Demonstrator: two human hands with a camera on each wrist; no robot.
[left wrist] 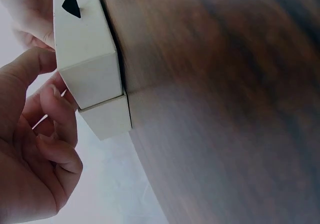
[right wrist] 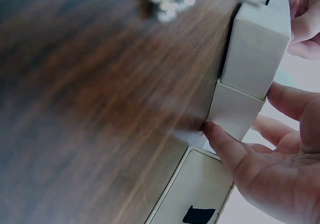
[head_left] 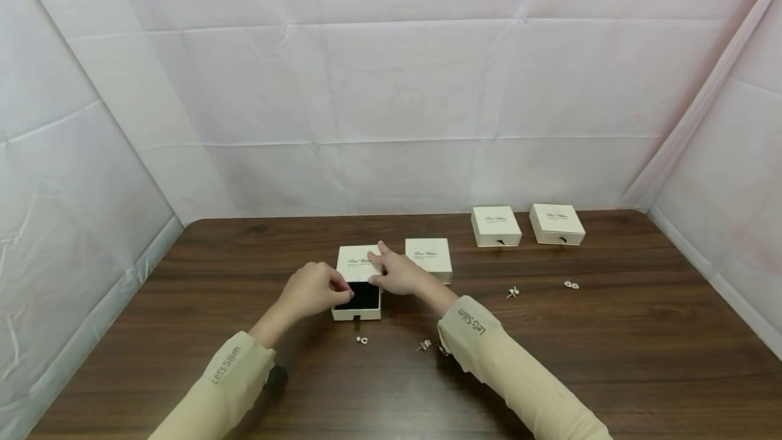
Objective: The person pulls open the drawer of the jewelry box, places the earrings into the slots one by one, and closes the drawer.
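A small cream box (head_left: 357, 265) lies near the table's middle, its drawer (head_left: 364, 297) pulled toward me so the black lining shows. My left hand (head_left: 314, 288) is at the drawer's left side, fingers curled, with thumb and fingertips against its wall (left wrist: 85, 49). My right hand (head_left: 397, 271) holds the box's sleeve (right wrist: 235, 109), thumb on its side and index finger stretched across the printed top. The left wrist view shows the drawer's black pull tab (left wrist: 71, 5) and the sleeve (left wrist: 107, 116) behind it. I cannot make out any small item in either hand.
Three closed cream boxes stand on the wooden table (head_left: 611, 358): one (head_left: 430, 258) just right of my hands, two (head_left: 496, 225) (head_left: 556, 223) at the back right. Small silvery trinkets lie loose (head_left: 362, 339) (head_left: 424, 345) (head_left: 512, 291) (head_left: 571, 284). White cloth walls surround the table.
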